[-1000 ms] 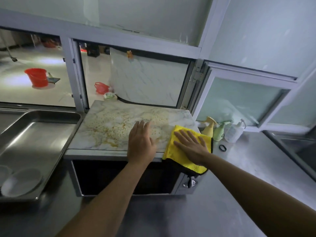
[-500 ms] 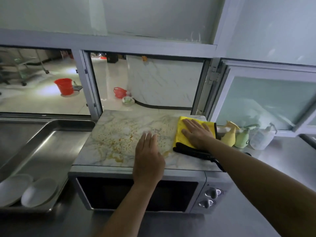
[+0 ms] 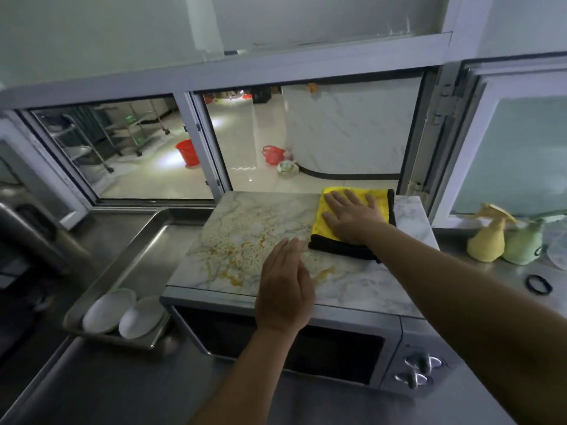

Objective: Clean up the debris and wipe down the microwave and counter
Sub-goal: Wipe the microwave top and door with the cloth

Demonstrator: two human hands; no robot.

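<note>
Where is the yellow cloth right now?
In the head view the yellow cloth lies at the back right of the microwave top, pressed flat under the right hand, just right of the orange spatter.

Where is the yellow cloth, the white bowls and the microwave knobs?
yellow cloth (image 3: pixel 320 220): head view, left yellow part beside the hand.
white bowls (image 3: pixel 139 317): head view, middle of the right bowl.
microwave knobs (image 3: pixel 422 361): head view, upper knob.

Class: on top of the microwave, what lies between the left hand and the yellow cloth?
In the head view, only bare marbled top between left hand and yellow cloth.
</note>
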